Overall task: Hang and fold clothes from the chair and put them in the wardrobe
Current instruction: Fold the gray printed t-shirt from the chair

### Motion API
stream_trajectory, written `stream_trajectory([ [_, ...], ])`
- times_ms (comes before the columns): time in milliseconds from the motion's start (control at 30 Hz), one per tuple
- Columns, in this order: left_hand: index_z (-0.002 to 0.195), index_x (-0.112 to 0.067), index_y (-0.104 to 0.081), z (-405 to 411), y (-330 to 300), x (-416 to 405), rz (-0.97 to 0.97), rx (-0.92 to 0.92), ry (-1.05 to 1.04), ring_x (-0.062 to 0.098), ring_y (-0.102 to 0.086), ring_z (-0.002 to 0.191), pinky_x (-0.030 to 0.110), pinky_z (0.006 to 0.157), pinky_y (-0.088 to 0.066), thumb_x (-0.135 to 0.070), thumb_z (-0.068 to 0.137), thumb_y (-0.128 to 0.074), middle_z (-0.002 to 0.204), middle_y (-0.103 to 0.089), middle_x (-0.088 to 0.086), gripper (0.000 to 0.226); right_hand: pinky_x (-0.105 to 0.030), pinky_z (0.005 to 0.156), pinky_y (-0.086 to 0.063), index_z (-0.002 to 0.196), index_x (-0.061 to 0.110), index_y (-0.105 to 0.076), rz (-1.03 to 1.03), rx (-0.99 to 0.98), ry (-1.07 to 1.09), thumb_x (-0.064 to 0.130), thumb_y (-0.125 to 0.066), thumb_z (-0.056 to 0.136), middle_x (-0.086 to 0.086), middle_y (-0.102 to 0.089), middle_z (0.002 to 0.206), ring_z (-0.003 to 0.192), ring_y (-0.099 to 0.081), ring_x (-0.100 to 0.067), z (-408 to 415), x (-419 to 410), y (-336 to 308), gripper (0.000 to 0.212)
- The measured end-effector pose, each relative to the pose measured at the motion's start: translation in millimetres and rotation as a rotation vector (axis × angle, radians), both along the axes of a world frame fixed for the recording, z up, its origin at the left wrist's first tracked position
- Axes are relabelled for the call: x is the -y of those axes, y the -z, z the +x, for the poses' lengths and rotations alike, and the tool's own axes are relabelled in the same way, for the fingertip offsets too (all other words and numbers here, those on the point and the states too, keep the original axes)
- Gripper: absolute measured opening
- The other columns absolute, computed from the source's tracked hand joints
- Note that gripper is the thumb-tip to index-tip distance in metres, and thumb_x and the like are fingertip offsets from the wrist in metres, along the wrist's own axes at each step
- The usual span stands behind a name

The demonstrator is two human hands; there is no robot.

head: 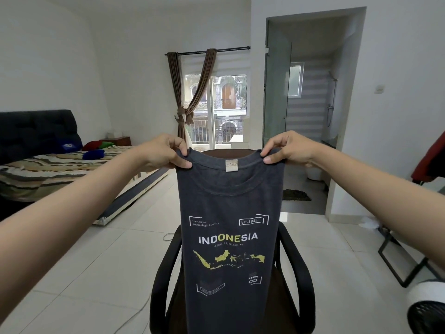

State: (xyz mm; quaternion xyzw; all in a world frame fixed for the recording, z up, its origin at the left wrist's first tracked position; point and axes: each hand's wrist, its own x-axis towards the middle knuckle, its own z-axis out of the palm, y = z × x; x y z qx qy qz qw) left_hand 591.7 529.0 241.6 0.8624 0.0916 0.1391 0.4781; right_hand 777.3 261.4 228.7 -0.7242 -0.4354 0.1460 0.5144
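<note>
Above the chair [296, 273], both hands' grips pinching T-shirt [228, 237] shoulders.

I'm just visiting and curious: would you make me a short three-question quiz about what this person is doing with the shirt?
1. True or false: the dark grey T-shirt lies folded on the bed.
2. Which grips the T-shirt's shoulders? A) left hand only B) right hand only C) both hands
3. Fill in: the T-shirt hangs in front of a black ____.

Key
1. False: it is held up in the air, hanging full length.
2. C: each hand pinches one shoulder beside the collar.
3. Office chair, its armrests showing on both sides of the T-shirt.
</note>
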Motion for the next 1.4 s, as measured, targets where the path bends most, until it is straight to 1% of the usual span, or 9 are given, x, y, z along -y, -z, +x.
stream_trajectory([
  [167,0.063,-0.011,-0.042,-4.3,1.9,1.8,0.015,0.069,0.025,0.021,-0.051,0.07,0.022,0.055,-0.052,0.014,0.071,-0.069,0.072,-0.048,0.009,0.038,-0.042,0.092,-0.044,0.064,0.018,-0.076,-0.006,-0.02,-0.012,-0.01,-0.067,0.076,-0.013,-0.065,0.083,0.09,-0.056,-0.029,-3.5,-3.6,-1.2,0.032],
  [367,0.069,-0.007,-0.056,-10.1,2.5,-1.3,0.007,0.098,0.035,0.023,-0.061,0.079,0.021,0.057,-0.054,0.017,0.071,-0.067,0.081,-0.059,0.01,0.026,-0.02,0.075,-0.056,0.074,0.014,-0.077,-0.035,-0.068,-0.117,-0.014,-0.058,0.083,-0.002,-0.074,0.082,0.082,-0.068,-0.013,-11.9,-5.8,-5.0,0.034],
  [500,0.073,-0.003,-0.062,-13.3,1.5,-3.0,0.01,0.077,0.029,0.022,-0.062,0.079,0.019,0.058,-0.055,0.017,0.07,-0.067,0.083,-0.06,0.012,0.021,-0.019,0.077,-0.056,0.073,0.015,-0.077,-0.043,-0.047,-0.128,-0.015,-0.058,0.082,0.0,-0.074,0.08,0.078,-0.069,-0.01,-15.4,-13.4,-7.2,0.038],
  [667,0.061,-0.014,-0.068,-14.4,4.2,-13.5,-0.011,0.071,0.031,0.021,-0.062,0.078,0.026,0.065,-0.056,0.015,0.07,-0.069,0.078,-0.062,0.008,0.031,-0.017,0.074,-0.056,0.067,0.016,-0.077,-0.092,-0.007,-0.127,-0.016,-0.06,0.08,0.003,-0.074,0.075,0.074,-0.067,-0.007,-18.0,-18.2,-17.8,0.038],
  [767,0.071,-0.007,-0.063,-15.0,4.5,-15.6,-0.045,0.084,0.048,0.019,-0.061,0.077,0.023,0.062,-0.056,0.015,0.073,-0.066,0.078,-0.06,0.008,0.022,-0.019,0.078,-0.054,0.066,0.016,-0.077,-0.107,-0.004,-0.131,-0.016,-0.06,0.08,0.002,-0.073,0.073,0.074,-0.067,-0.008,-18.7,-20.6,-23.2,0.039],
  [933,0.065,-0.009,-0.068,-13.4,0.7,-21.6,-0.139,0.138,0.064,0.009,-0.066,0.064,0.018,0.055,-0.053,0.015,0.076,-0.062,0.071,-0.064,0.003,0.027,-0.016,0.068,-0.055,0.068,0.016,-0.077,-0.102,-0.065,-0.172,-0.016,-0.054,0.083,0.001,-0.074,0.075,0.073,-0.07,-0.008,-19.5,-26.8,-30.9,0.043],
  [1033,0.075,-0.004,-0.065,-12.3,-2.7,-27.7,-0.138,0.15,0.062,0.006,-0.067,0.062,0.017,0.055,-0.053,0.015,0.077,-0.061,0.07,-0.066,0.001,0.019,-0.017,0.068,-0.055,0.07,0.015,-0.078,-0.093,-0.066,-0.177,-0.016,-0.053,0.083,0.0,-0.074,0.077,0.074,-0.07,-0.009,-18.8,-29.8,-36.3,0.042],
  [1200,0.059,-0.016,-0.072,-3.1,-8.8,-44.8,-0.146,0.167,0.065,0.009,-0.068,0.068,0.019,0.059,-0.055,0.013,0.076,-0.063,0.075,-0.067,0.002,0.035,-0.016,0.069,-0.055,0.071,0.017,-0.078,-0.053,-0.051,-0.117,-0.015,-0.055,0.082,0.001,-0.074,0.075,0.072,-0.069,-0.008,-12.7,-39.5,-40.5,0.041],
  [1400,0.058,-0.019,-0.073,26.0,-13.9,-68.1,-0.124,0.143,0.068,0.015,-0.066,0.076,0.021,0.062,-0.055,0.01,0.074,-0.066,0.073,-0.07,-0.002,0.035,-0.02,0.078,-0.056,0.071,0.018,-0.078,-0.032,-0.049,-0.054,-0.013,-0.059,0.081,0.002,-0.074,0.076,0.075,-0.069,-0.009,10.3,-56.6,-39.8,0.038],
])
